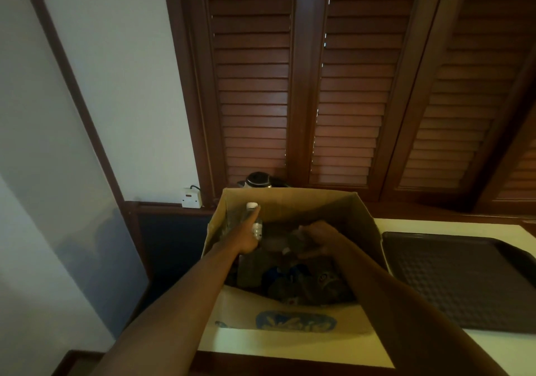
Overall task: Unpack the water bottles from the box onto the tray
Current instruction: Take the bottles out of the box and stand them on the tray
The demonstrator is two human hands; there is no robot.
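An open cardboard box (290, 198) stands on a pale table, with several clear water bottles lying dim in its bottom. My left hand (246, 238) is inside the box at its left, shut on an upright bottle (255, 222) with a white cap, which rises near the box's rim. My right hand (317, 238) is deeper in the middle of the box, closed around another bottle (294, 243) lying there; its shape is hard to make out in the shadow. A dark brown tray (464, 283) lies right of the box with nothing on it.
The pale table (290, 349) ends close to me at a dark wooden edge. Behind the box stands a dark kettle (258, 180), with a white wall socket (191, 197) to its left. Brown louvred shutters (348, 85) fill the wall behind.
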